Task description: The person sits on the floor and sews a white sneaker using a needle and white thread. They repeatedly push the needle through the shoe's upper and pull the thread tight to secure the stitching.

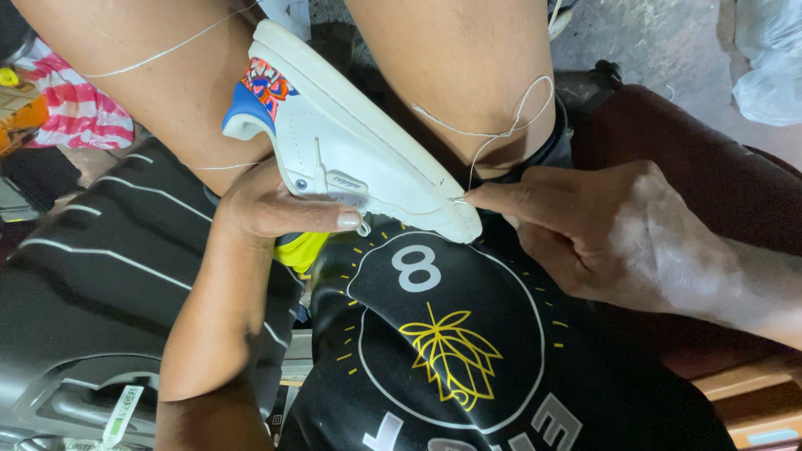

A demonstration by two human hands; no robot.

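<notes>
A white sneaker (359,142) with a blue heel tab and an orange-and-blue patch lies sole-up between my knees. My left hand (267,205) grips its upper from below, thumb along the side. My right hand (601,230) pinches a needle or thread end at the toe edge of the sole (461,200). A white thread (510,125) loops from there up across my right knee, and another strand (159,54) crosses my left thigh.
My black shirt (451,334) with a yellow leaf print fills the lower middle. A dark ribbed case (83,284) lies at left, striped pink cloth (79,108) at upper left, a dark red cushion (693,159) at right, a plastic bag (764,67) on the concrete floor.
</notes>
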